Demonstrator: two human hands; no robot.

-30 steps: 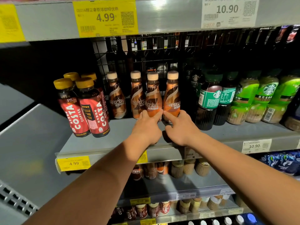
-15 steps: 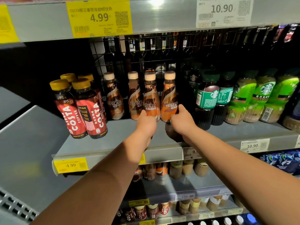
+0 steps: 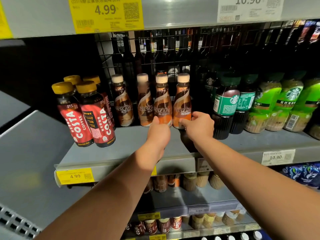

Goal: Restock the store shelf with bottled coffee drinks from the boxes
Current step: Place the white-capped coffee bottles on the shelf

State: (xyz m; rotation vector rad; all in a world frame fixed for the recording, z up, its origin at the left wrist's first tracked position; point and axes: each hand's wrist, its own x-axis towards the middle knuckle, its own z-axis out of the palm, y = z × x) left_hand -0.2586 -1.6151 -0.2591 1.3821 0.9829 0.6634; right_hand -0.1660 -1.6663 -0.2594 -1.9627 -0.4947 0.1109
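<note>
Toppling of jostled neighbours point(image 3: 144, 103) is risked: left grip point(image 3: 158, 134) is curled round the inner bottle point(image 3: 162, 103), right grip point(image 3: 199, 126) round the end bottle point(image 3: 182, 101)

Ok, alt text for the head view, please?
Two hands reach onto a grey shelf: the left hand holds the third Nescafé bottle, the right hand the fourth Nescafé bottle. Costa bottles stand to the left, Starbucks bottles to the right.
</note>
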